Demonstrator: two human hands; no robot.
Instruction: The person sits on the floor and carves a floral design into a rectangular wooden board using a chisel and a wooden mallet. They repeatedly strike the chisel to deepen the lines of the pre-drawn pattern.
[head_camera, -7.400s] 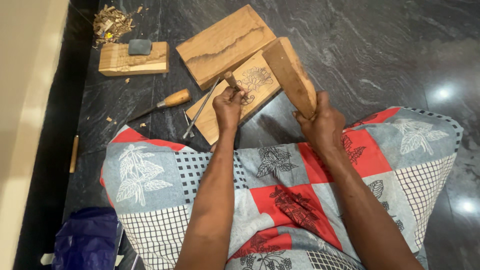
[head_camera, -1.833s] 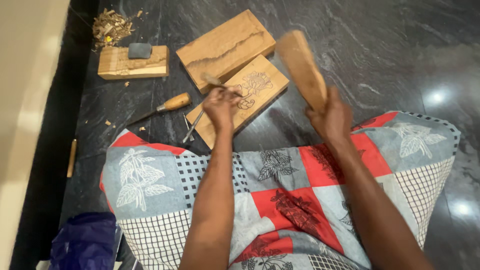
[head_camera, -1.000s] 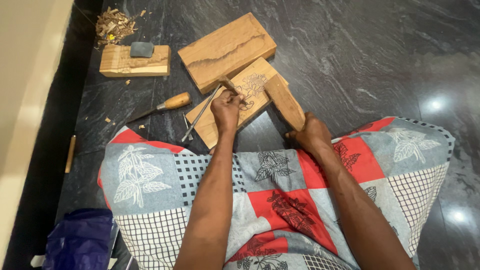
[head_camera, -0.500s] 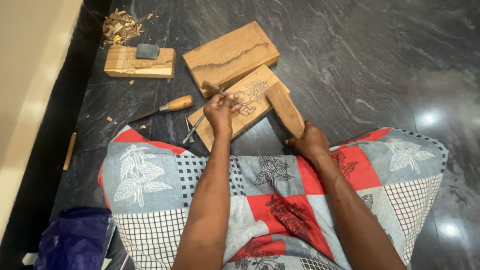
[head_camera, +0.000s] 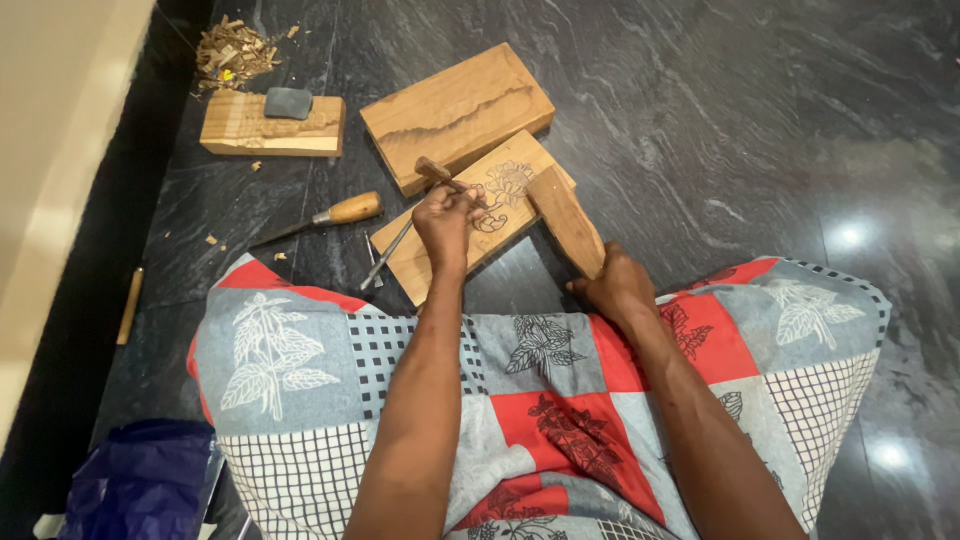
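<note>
Left hand (head_camera: 447, 218) at centre of view, forearm running up from 6 o'clock, fingers curled shut around small chisel (head_camera: 440, 173), whose wooden butt end pokes out toward 11 o'clock; blade end hidden under the fist, contact point with wood not visible. Right hand (head_camera: 618, 287) just toward 4 o'clock of the left, clamped on the lower end of wooden mallet block (head_camera: 565, 219), block slanting up toward 11 o'clock with its top end over the carved panel (head_camera: 478, 222); touching or hovering, cannot tell. Carved panel flat on dark stone floor (head_camera: 720, 120), floral outline near its upper end, partly covered by left fist and mallet. Plain wood slab (head_camera: 457, 113) at 12 o'clock of the panel, edges touching. Smaller wood block (head_camera: 272, 127) toward 10 o'clock, well apart, grey sharpening stone (head_camera: 288, 102) on top. Pile of shavings (head_camera: 232, 55) beyond it at 11 o'clock. Count: three flat wood pieces, one mallet. Loose tools on floor: wooden-handled chisel (head_camera: 330, 214) at 9 o'clock of left hand, thin metal tool (head_camera: 386, 254) beside the panel's left edge, its tip type too small to tell. Patchwork cloth (head_camera: 540, 400) over lap, cut off at bottom edge. Blue bag (head_camera: 140, 490) at 7 o'clock, cut off.
</note>
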